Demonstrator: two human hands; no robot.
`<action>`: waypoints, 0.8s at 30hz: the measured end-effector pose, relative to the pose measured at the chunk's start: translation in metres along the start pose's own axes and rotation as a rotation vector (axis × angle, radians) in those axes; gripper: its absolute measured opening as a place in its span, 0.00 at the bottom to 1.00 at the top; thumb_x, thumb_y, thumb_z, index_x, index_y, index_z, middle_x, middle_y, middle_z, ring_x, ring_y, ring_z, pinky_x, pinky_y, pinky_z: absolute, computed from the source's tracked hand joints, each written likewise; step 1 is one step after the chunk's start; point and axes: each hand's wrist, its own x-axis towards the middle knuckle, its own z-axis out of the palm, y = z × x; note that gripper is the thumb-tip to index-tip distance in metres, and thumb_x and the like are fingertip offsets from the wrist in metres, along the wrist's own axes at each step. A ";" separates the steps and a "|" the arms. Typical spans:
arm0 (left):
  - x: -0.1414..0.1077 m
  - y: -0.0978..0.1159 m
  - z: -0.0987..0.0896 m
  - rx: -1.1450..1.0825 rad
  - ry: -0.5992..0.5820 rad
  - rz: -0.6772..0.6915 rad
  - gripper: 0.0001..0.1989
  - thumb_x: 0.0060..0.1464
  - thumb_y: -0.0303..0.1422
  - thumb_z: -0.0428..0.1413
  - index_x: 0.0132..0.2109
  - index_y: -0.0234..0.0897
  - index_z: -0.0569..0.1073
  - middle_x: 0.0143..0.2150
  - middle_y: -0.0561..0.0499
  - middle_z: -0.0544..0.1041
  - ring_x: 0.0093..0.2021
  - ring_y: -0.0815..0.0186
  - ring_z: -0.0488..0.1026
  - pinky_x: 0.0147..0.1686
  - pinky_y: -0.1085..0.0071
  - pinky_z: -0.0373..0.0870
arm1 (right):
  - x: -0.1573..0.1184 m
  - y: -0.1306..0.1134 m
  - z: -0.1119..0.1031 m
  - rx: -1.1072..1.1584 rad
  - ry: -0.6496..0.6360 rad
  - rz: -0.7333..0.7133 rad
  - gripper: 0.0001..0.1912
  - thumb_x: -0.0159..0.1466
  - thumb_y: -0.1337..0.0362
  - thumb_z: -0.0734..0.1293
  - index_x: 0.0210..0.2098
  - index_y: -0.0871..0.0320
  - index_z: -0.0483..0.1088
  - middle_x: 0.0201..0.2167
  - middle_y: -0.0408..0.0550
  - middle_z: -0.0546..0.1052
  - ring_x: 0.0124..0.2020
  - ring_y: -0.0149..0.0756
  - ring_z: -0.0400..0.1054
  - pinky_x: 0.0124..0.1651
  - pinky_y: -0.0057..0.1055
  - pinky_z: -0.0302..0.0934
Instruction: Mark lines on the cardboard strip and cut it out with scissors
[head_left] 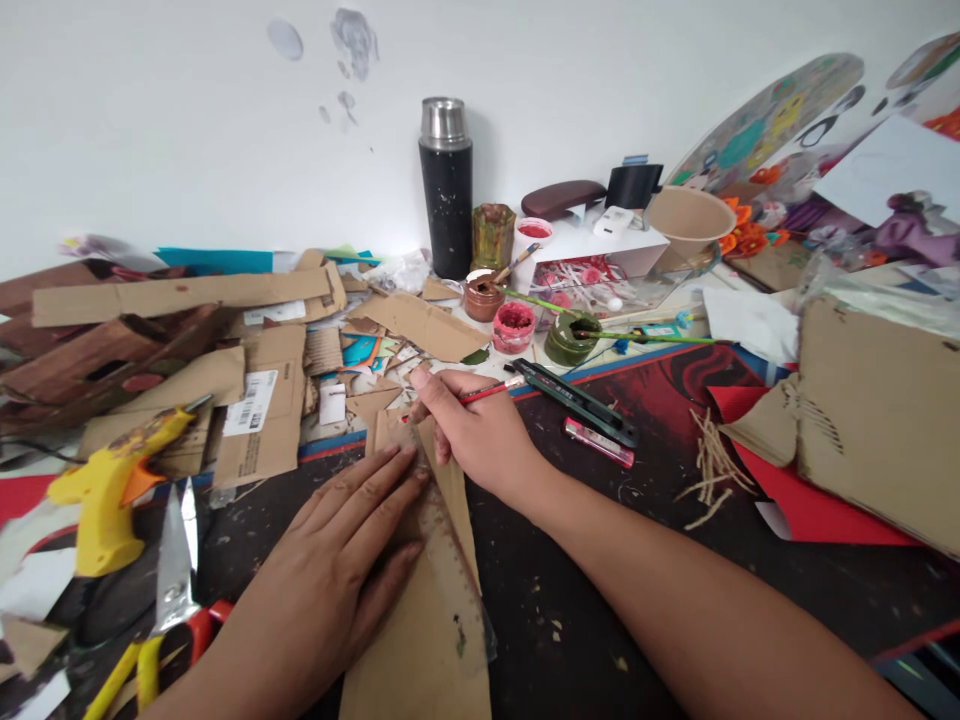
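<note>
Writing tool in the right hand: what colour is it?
The visible shaft is mostly red, best seen in the head view.

Near white wall [187, 130]: black flask [447, 200] with metal cap, upright, just left of mottled green-brown jar [493, 236]. In front, paint: brown pot [484, 302], pink pot [514, 333], green pot [570, 345]; brush [519, 261] slanting from the brown one. Left: yellow glue gun [106, 490], scissors [178, 575] with red and yellow handles. Right: dark green cutter [574, 400], small pink case [598, 443] beside it; twine strands [712, 460] near red paper [817, 510].
</note>
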 end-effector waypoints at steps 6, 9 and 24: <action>0.000 0.000 -0.001 -0.002 -0.001 0.004 0.26 0.73 0.38 0.54 0.74 0.40 0.69 0.74 0.42 0.74 0.74 0.48 0.70 0.69 0.49 0.72 | 0.000 0.001 0.001 0.020 -0.007 -0.002 0.28 0.78 0.42 0.64 0.30 0.55 0.73 0.15 0.36 0.68 0.18 0.30 0.66 0.28 0.27 0.59; -0.001 -0.001 -0.001 -0.003 -0.002 0.002 0.27 0.73 0.38 0.54 0.75 0.40 0.68 0.75 0.43 0.74 0.75 0.48 0.69 0.70 0.49 0.72 | 0.000 0.001 0.001 0.025 -0.011 -0.006 0.27 0.78 0.44 0.65 0.30 0.55 0.74 0.15 0.36 0.68 0.18 0.30 0.66 0.27 0.27 0.59; -0.001 -0.001 0.001 -0.012 -0.004 -0.014 0.27 0.73 0.38 0.54 0.75 0.41 0.70 0.75 0.43 0.74 0.75 0.48 0.70 0.70 0.48 0.72 | 0.000 0.001 0.000 0.050 -0.003 0.005 0.30 0.76 0.37 0.64 0.31 0.55 0.73 0.15 0.36 0.68 0.18 0.30 0.66 0.26 0.27 0.60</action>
